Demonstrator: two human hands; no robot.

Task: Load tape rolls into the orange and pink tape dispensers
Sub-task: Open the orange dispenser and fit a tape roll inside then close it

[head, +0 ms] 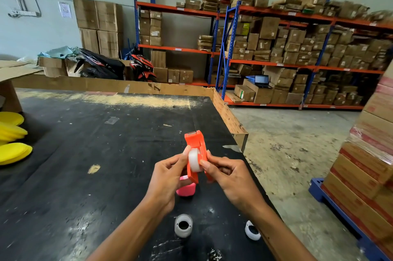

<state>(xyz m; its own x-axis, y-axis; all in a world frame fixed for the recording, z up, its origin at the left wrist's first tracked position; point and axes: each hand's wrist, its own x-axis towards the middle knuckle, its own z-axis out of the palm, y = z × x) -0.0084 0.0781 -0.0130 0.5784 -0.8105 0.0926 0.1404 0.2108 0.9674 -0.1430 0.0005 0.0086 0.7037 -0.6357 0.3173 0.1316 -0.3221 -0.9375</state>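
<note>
- Two hands work above a black, scuffed surface.
- Left hand and right hand both clamp the orange tape dispenser, held upright, fingertips pressing a white tape roll in it.
- Pink tape dispenser lies on the surface beneath the hands.
- Nearer, two loose tape rolls rest apart: one, another at the edge.
</note>
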